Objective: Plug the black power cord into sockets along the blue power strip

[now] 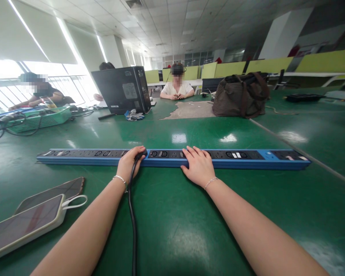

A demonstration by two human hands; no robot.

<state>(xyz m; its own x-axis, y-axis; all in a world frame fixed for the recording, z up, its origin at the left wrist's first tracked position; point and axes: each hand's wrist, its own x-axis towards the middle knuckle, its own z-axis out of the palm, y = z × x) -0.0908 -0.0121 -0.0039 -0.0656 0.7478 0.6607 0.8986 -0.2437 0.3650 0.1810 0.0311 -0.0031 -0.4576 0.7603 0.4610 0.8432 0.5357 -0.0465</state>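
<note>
A long blue power strip [235, 164] with a row of black sockets lies across the green table in front of me. My left hand [129, 159] is closed around a black power plug [142, 154] at the strip's middle; whether its pins sit in a socket is hidden. From the plug a thick black cable [132, 214] runs down toward me past my left wrist. My right hand [199, 165] rests flat on the strip, right of the middle, fingers stretched over its top and the thumb at its near side. It covers some sockets.
Two phones [25, 224] lie at the left, a white cable on the nearer one. Farther back stand a green basket [43, 120] with cables, a black computer case [123, 90], gloves [134, 115] and a brown bag [235, 96]. A person [177, 86] sits opposite; others sit at the left.
</note>
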